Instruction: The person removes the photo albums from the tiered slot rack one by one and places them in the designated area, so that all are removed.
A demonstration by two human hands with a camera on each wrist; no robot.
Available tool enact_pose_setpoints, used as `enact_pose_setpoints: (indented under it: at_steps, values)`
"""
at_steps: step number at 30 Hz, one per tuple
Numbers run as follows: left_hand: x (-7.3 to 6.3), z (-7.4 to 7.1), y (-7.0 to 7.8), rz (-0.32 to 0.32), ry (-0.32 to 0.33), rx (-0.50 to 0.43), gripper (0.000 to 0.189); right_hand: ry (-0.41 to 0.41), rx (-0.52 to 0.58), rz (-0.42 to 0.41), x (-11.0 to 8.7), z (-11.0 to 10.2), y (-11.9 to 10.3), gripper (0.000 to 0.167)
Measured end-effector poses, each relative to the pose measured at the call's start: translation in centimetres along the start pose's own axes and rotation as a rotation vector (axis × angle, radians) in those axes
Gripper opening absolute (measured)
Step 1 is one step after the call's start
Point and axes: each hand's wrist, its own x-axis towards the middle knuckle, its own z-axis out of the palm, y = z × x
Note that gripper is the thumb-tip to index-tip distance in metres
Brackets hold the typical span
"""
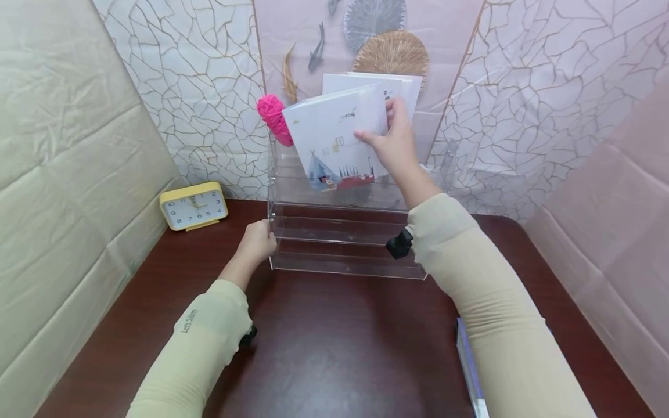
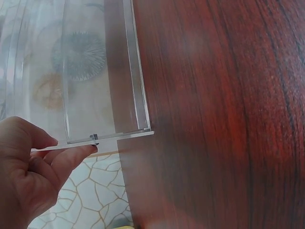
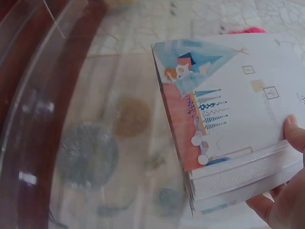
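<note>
My right hand (image 1: 395, 144) grips a white book (image 1: 329, 130) by its right edge, thumb on the cover, fingers behind. A blue tent and a red strip decorate the cover's lower part. In the right wrist view the thick page edges of this book (image 3: 219, 90) show. Behind it in the head view is another white book (image 1: 334, 83), partly hidden. Both overlap the upper part of a clear acrylic tiered rack (image 1: 340, 238). My left hand (image 1: 255, 244) pinches the rack's left side panel; the left wrist view shows thumb and fingers on either side of the panel (image 2: 107, 138).
A pink yarn ball (image 1: 274, 119) appears at the rack's upper left. To the left, a yellow alarm clock (image 1: 193, 206) stands on the dark wood table (image 1: 324, 342). A purple-edged book (image 1: 468, 366) lies by the right forearm. Patterned cloth (image 1: 209, 87) hangs behind.
</note>
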Motion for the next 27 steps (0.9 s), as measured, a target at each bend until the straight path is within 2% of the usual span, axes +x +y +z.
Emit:
enact_pose_setpoints:
  at_steps: [4, 12, 16, 22, 27]
  values:
    - [0.0, -0.1, 0.0, 0.025, 0.011, 0.018, 0.018, 0.021, 0.075, -0.014, 0.5, -1.8, -0.4, 0.052]
    - [0.0, 0.0, -0.2, 0.019, 0.007, 0.015, 0.018, 0.055, 0.161, -0.029, 0.9, -4.5, -1.5, 0.05]
    - [0.0, 0.1, -0.2, 0.029, 0.022, 0.005, 0.017, 0.088, 0.252, 0.009, 0.7, -6.0, -2.3, 0.048]
    - [0.0, 0.3, -0.2, 0.082, 0.039, 0.041, 0.014, 0.176, 0.402, 0.12, -1.2, -9.0, -3.2, 0.049]
    - [-0.1, 0.0, 0.0, 0.049, 0.015, 0.007, 0.018, 0.174, 0.56, 0.236, -4.4, -11.0, -2.7, 0.049]
